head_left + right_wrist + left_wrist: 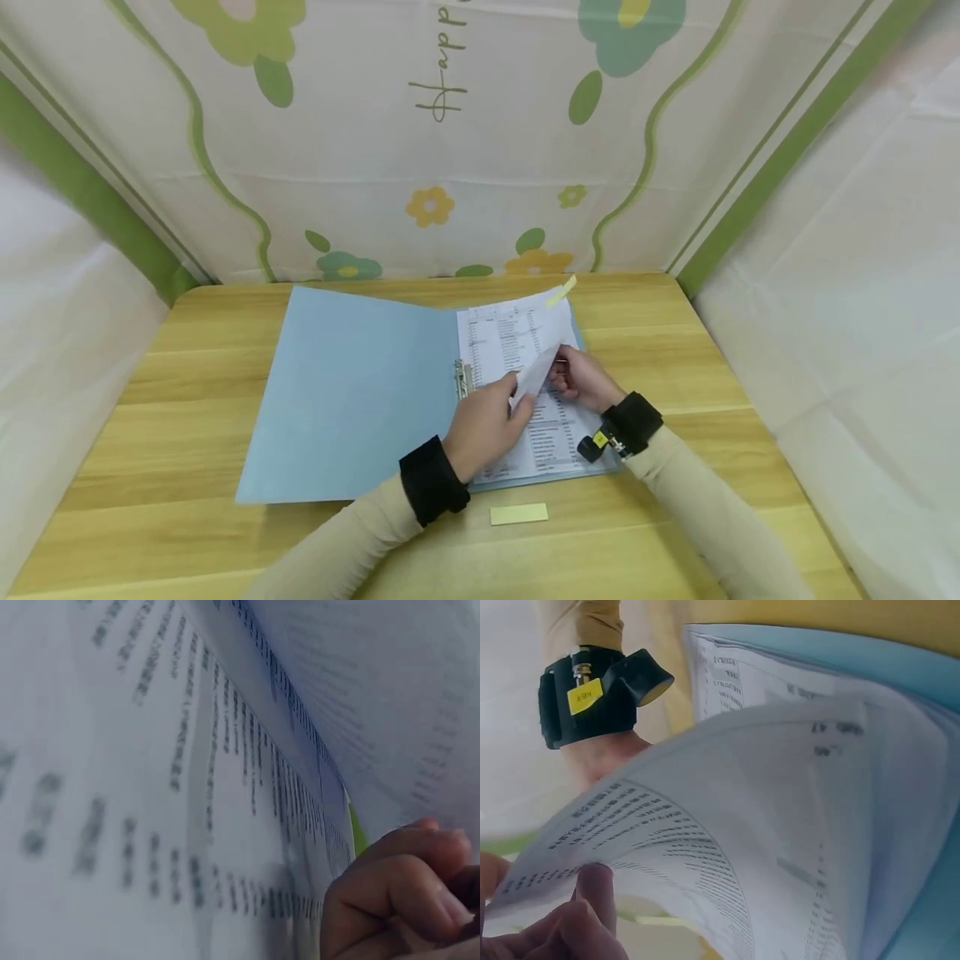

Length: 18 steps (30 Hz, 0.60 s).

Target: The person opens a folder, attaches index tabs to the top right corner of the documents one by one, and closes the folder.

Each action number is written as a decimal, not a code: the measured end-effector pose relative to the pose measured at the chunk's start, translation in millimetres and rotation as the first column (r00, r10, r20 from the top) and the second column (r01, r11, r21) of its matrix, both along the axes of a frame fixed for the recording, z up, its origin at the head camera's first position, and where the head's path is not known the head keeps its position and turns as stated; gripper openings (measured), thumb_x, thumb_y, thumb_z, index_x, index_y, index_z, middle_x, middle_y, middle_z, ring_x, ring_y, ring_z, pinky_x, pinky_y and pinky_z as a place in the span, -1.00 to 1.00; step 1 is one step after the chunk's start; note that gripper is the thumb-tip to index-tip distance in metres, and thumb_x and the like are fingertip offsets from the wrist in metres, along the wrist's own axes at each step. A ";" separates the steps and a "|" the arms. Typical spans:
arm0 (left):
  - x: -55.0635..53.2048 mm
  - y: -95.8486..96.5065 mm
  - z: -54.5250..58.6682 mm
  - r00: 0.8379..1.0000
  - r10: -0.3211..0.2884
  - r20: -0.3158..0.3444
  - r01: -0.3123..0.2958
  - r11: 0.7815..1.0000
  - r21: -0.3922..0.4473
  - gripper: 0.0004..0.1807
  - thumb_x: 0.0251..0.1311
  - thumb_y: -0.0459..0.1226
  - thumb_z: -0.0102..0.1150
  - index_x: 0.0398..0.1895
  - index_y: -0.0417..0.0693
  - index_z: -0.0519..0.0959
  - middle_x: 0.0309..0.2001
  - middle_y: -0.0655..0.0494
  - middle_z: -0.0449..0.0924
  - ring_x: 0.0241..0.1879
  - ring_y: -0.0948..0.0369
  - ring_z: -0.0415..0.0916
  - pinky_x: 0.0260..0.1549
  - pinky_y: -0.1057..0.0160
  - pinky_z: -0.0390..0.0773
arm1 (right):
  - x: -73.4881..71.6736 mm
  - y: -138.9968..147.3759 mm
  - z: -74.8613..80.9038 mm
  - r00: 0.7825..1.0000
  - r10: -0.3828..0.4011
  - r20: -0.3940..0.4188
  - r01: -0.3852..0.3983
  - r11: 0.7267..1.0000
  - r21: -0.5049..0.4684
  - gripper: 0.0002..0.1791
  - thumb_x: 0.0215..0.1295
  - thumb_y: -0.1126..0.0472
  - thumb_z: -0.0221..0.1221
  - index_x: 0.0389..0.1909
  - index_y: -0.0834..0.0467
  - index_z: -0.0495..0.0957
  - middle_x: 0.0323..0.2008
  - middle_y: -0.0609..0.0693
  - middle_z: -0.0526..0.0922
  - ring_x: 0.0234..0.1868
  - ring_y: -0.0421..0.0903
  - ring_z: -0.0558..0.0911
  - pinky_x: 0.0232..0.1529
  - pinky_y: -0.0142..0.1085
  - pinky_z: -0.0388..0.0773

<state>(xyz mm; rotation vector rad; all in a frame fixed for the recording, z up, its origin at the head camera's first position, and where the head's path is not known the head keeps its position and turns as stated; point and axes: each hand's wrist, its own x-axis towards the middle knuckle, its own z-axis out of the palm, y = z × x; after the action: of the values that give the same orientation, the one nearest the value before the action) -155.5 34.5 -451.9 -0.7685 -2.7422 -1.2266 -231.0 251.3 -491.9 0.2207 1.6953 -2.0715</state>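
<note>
On the table lies an open blue folder [360, 400], with a stack of printed sheets [555, 442] on its right side. A metal clip [462, 380] sits by the fold. My left hand [489, 421] pinches a lifted paper sheet [780, 825] between thumb and finger; the page bends up in a curve. On the other side of that sheet, my right hand [583, 379] has its fingers [397, 892] curled, with thumb and forefinger at the page's edge. A pale yellow sticky strip [561, 292] sticks out from the top right of the pages.
Another pale yellow strip [519, 514] lies on the wooden table [180, 417] in front of the folder. A flowered curtain [495, 150] hangs behind the table, and white cloth [840, 333] rises at both sides.
</note>
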 end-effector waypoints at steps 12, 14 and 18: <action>14.6 -47.1 23.6 0.996 0.082 -0.034 -0.076 0.983 0.165 -0.74 0.41 -0.22 0.23 0.06 -0.13 0.64 -0.24 0.08 0.69 -0.45 0.29 0.50 -0.48 0.35 0.51 | -12.5 -40.8 32.4 0.955 0.173 -0.241 -0.083 0.936 0.343 -0.49 0.68 -0.06 -0.26 -0.36 0.19 0.42 -0.59 -0.04 0.35 -0.65 -0.17 0.29 -0.64 -0.37 0.13; 17.5 -56.9 25.8 0.995 0.096 -0.021 -0.091 0.981 0.172 -0.79 0.38 -0.25 0.26 0.00 -0.11 0.66 -0.30 0.13 0.65 -0.44 0.26 0.50 -0.47 0.33 0.50 | -14.0 -48.1 36.6 0.944 0.192 -0.269 -0.071 0.912 0.405 -0.47 0.67 -0.08 -0.25 -0.34 0.22 0.43 -0.57 -0.03 0.38 -0.63 -0.15 0.30 -0.62 -0.36 0.15; 27.2 -76.7 29.1 0.991 0.126 0.035 -0.130 0.981 0.147 -0.85 0.34 -0.27 0.30 -0.08 -0.06 0.67 -0.36 0.22 0.59 -0.42 0.25 0.47 -0.44 0.31 0.47 | -15.2 -64.1 41.7 0.912 0.255 -0.322 -0.048 0.844 0.534 -0.45 0.67 -0.07 -0.23 -0.33 0.28 0.45 -0.55 -0.03 0.43 -0.59 -0.14 0.33 -0.56 -0.36 0.22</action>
<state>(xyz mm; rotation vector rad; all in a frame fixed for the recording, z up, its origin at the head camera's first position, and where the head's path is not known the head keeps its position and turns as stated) -128.3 -42.1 -422.8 -0.5564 -2.6343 -1.4023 -246.2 187.2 -450.2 -0.1732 2.4063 -1.5661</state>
